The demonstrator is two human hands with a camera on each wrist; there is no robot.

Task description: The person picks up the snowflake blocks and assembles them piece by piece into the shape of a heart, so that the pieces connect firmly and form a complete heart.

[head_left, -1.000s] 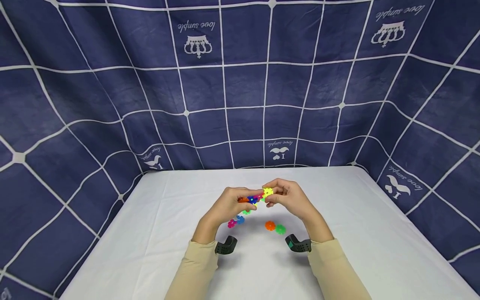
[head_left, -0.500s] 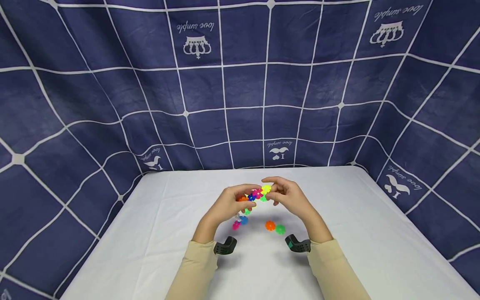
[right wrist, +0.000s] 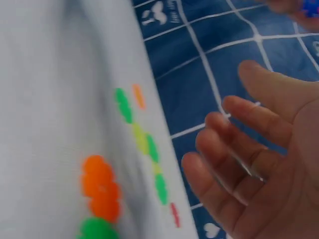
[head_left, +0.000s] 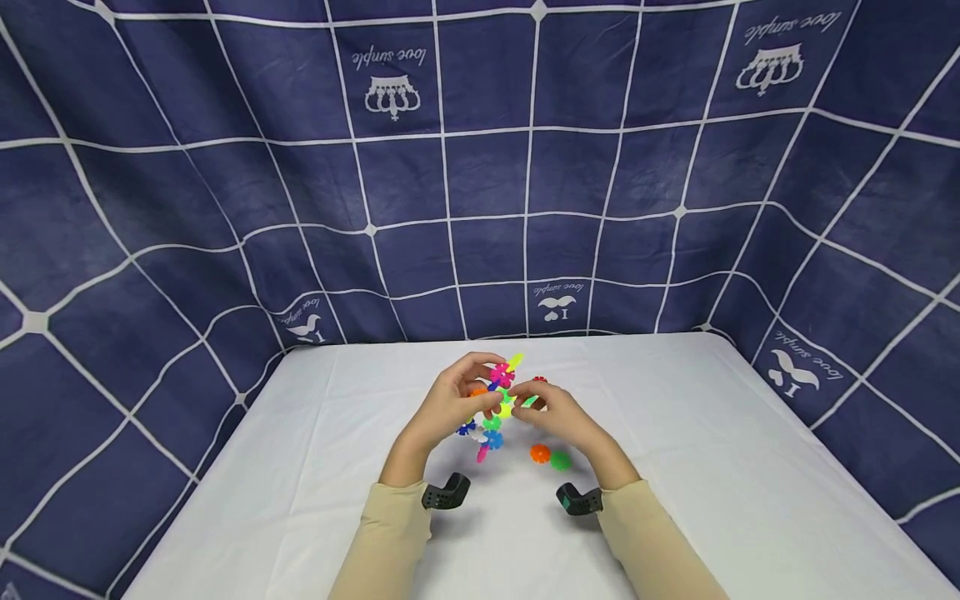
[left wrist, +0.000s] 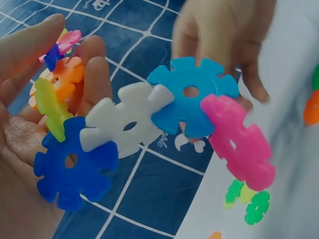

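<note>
My left hand (head_left: 450, 404) holds a chain of interlocking flower-shaped plastic discs in the air. In the left wrist view the chain runs from an orange disc (left wrist: 70, 74) among the fingers, past a yellow disc (left wrist: 50, 107), to a dark blue disc (left wrist: 75, 172), a white one (left wrist: 107, 117), a light blue one (left wrist: 184, 74) and a pink one (left wrist: 244, 144). At its far end another pink disc (head_left: 502, 374) and a yellow one (head_left: 515, 362) stick up. My right hand (head_left: 558, 414) hovers just right of the chain, fingers loosely bent and holding nothing.
On the white-covered table (head_left: 675, 467) lies a row of green and yellow discs (right wrist: 142, 139). An orange disc (head_left: 541, 453) and a green disc (head_left: 561, 460) lie nearer me, a red one (head_left: 540, 380) farther off. A blue checked cloth (head_left: 480, 183) hangs behind.
My right hand has let go of the yellow end disc and moved down and towards me. The chain in my left hand has turned, its yellow end now pointing up.
</note>
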